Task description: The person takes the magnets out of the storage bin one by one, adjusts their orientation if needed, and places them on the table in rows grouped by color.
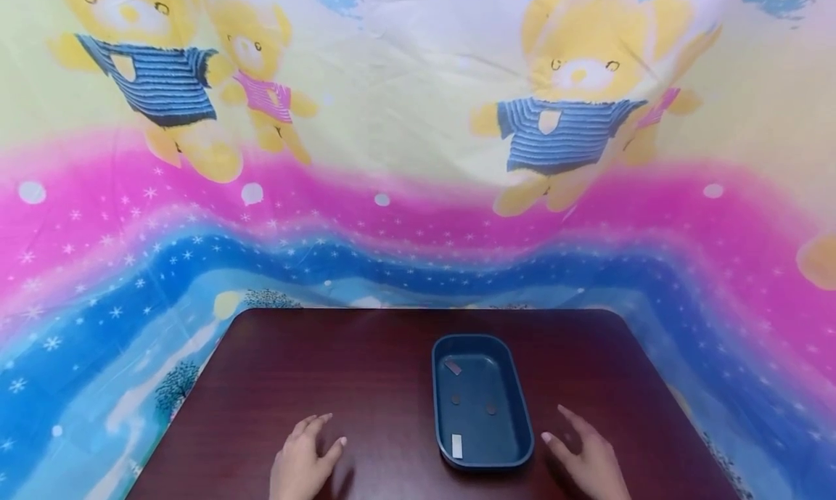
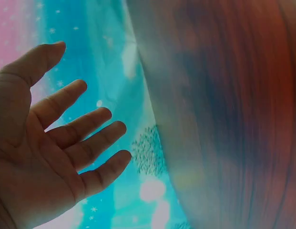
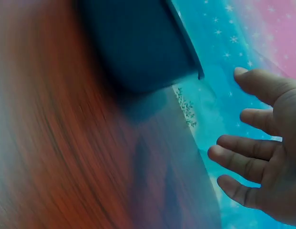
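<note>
A dark blue rectangular tray [image 1: 478, 378] with rounded corners stands on the table, right of its middle. Inside it lie a white rectangular piece [image 1: 457, 446] near the front and a small brownish strip [image 1: 453, 368] toward the back. Two small round brown pieces, like coins, lie between them, one on the left [image 1: 455, 400] and one on the right [image 1: 491, 409]. My left hand [image 1: 303, 456] hovers left of the tray, fingers spread and holding nothing. Just beyond the tray's right side is my right hand [image 1: 588, 460], also holding nothing, its fingers apart.
The dark reddish-brown wooden table [image 1: 339, 362] has rounded far corners. Behind and beside it hangs a colourful cloth [image 1: 392, 137] printed with teddy bears and snowflakes. In the right wrist view, the tray's outer wall [image 3: 143, 47] looks blurred.
</note>
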A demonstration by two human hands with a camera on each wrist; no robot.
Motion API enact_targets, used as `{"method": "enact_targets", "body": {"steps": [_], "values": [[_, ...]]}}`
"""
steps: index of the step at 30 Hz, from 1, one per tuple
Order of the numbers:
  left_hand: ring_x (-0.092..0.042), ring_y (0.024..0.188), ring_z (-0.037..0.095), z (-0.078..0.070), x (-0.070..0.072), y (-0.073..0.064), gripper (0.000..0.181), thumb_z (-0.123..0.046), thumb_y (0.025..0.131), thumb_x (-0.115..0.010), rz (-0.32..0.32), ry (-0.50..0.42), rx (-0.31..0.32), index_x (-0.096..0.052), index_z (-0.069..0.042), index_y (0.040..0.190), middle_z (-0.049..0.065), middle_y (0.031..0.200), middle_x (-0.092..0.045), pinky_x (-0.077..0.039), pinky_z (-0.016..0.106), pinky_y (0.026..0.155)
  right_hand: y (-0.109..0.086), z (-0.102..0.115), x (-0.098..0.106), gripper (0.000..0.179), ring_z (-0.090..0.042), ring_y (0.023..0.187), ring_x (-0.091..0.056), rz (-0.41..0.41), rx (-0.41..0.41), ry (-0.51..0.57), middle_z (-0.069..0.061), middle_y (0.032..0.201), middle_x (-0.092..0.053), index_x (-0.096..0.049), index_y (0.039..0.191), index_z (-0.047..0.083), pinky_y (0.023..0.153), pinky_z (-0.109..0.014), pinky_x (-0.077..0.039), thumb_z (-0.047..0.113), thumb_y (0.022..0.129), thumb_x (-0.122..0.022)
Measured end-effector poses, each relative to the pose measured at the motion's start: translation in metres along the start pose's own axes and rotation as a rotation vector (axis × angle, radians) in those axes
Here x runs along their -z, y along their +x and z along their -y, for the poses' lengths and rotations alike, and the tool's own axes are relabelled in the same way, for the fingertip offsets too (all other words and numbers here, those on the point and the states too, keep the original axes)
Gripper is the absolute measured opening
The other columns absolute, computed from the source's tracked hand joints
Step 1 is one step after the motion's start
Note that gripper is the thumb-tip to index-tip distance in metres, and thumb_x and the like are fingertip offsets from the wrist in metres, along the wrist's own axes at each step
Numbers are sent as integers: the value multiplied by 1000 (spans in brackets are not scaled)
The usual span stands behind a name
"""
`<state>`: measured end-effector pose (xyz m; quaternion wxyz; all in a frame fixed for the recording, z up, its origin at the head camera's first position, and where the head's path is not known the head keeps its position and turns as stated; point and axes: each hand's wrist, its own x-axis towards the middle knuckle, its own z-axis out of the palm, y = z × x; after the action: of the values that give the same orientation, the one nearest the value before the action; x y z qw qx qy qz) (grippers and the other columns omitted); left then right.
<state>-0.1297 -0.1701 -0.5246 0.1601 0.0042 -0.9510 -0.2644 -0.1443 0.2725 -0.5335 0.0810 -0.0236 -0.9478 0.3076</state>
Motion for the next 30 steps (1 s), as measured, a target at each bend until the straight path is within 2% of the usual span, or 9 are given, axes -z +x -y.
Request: {"method": "enact_targets", "body": {"steps": [5,8,11,16,21,25,28,30], "values": [[-60,95,39,-12,-11,0,48,-34,74,-76,-16,-75,-25,-65,-10,114,20,114,-59,-48,53,70,-7,7,-17,66,-34,95,-62,-51,15,158,-25,125,-51,-49,133,6,80,-51,-46,39,81,-71],[-60,95,37,-16,-20,2,47,-31,73,-78,-65,-116,-53,-65,-11,114,18,114,-60,-48,52,72,-8,10,-28,65,-34,98,-60,-67,21,216,-24,122,-53,-50,132,7,79,-47,-48,34,79,-74],[-61,96,33,-19,-30,4,46,-27,72,-79,-123,-179,-97,-66,-10,112,15,112,-61,-48,51,74,-9,14,-36,64,-33,98,-60,-60,-9,270,-20,117,-56,-51,132,9,75,-42,-50,31,77,-77],[-61,98,25,-25,-43,7,47,-21,67,-83,-196,-279,-179,-67,-11,110,8,108,-63,-49,46,76,-10,19,-42,67,-24,91,-58,10,-78,354,-12,111,-55,-51,133,12,68,-33,-48,26,74,-80],[-60,101,22,-34,-51,13,46,-21,66,-83,-173,-340,-189,-67,-14,110,2,110,-63,-48,44,80,-7,20,-46,70,-19,81,-49,98,-140,380,-10,105,-52,-51,133,13,63,-29,-45,27,71,-81],[-59,102,22,-40,-55,19,45,-22,68,-82,-146,-371,-196,-67,-15,110,-1,111,-62,-47,45,81,-7,19,-47,72,-21,84,-49,141,-173,431,-14,111,-50,-48,135,11,63,-30,-45,25,72,-81],[-59,101,20,-43,-59,24,45,-23,69,-82,-138,-394,-216,-67,-15,111,-2,110,-63,-47,44,81,-6,20,-45,75,-20,85,-51,152,-173,450,-16,112,-48,-47,135,8,64,-30,-46,22,70,-82],[-59,101,19,-45,-62,27,46,-24,70,-82,-127,-416,-224,-66,-15,112,-2,110,-62,-47,42,81,-4,21,-44,76,-19,82,-49,160,-164,442,-14,106,-47,-47,134,7,63,-29,-45,21,69,-82]]}}
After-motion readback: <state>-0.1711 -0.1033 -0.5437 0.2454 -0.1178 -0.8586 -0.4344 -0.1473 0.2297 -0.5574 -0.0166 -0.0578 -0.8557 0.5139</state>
